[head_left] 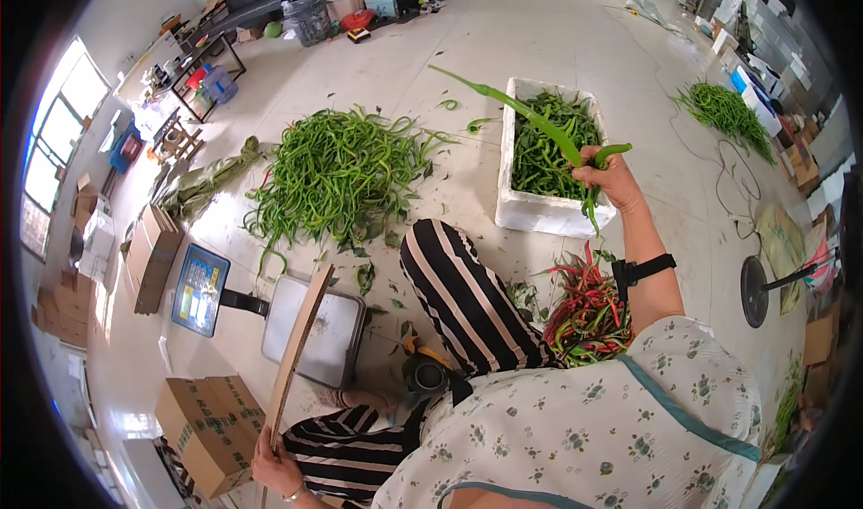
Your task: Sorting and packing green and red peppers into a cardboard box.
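My right hand (609, 178) is closed around a few long green chili peppers (539, 121), over the near right corner of a white foam box (548, 213). That box is filled with green peppers (544, 172). Low on the left, my left hand (277, 467) grips a piece of brown cardboard (299, 347), which stands up and shows mostly its narrow edge. Just beyond it lies a platform scale (310, 352) with a blue-framed display (200, 291). A large heap of green peppers (337, 172) lies on the floor ahead, left of the foam box.
Red and green peppers (589, 316) are piled beside my right knee. A cardboard box (211, 428) stands by my left hand. Folded cardboard (153, 257) leans farther left. At the right are a black fan (755, 292) and another green pepper heap (726, 114). Loose leaves litter the floor.
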`<state>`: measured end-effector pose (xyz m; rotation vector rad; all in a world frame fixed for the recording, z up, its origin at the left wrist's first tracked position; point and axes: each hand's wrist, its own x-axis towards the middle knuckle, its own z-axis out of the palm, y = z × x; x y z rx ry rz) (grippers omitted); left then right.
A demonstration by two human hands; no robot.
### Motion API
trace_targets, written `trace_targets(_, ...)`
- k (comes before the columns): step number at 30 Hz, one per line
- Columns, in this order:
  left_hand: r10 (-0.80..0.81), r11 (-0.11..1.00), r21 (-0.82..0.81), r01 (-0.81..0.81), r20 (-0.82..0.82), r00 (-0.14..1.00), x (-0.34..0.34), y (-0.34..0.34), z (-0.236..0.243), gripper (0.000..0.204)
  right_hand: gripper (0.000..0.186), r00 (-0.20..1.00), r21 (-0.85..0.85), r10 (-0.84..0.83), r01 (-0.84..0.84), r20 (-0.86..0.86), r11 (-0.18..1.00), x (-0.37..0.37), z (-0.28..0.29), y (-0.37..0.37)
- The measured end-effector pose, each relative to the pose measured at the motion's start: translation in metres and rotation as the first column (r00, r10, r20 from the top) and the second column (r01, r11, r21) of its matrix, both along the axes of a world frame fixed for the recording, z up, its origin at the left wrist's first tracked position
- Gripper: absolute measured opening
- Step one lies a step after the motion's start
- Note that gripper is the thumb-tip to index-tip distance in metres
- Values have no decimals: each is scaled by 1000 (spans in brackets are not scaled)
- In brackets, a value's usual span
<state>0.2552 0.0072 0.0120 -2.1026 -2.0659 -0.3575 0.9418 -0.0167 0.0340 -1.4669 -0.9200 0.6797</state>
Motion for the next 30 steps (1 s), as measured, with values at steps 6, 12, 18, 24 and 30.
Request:
trace_targets(6,-15,1000,8,15,24,1000,6,-2,1,28,21,968,-14,-26,31,251,999,-4,-2,2)
trace_targets(12,-20,1000,4,20,34,999,10,-1,4,27,21,885,43,-212,214,414,976,7,-22,-4)
trace_targets(18,-39,999,-4,39,-2,999,14,1,6,30,26,939,-89,-343,339,-37,937,5,-53,-5)
trace_targets(24,17,997,-69,-21,-48,999,13,5,2,27,20,834,-150,-432,405,-342,902,42,-82,2)
trace_targets(30,8,998,-64,-12,-57,998,46,-2,38,25,21,661,-187,-440,419,-609,888,120,-85,47)
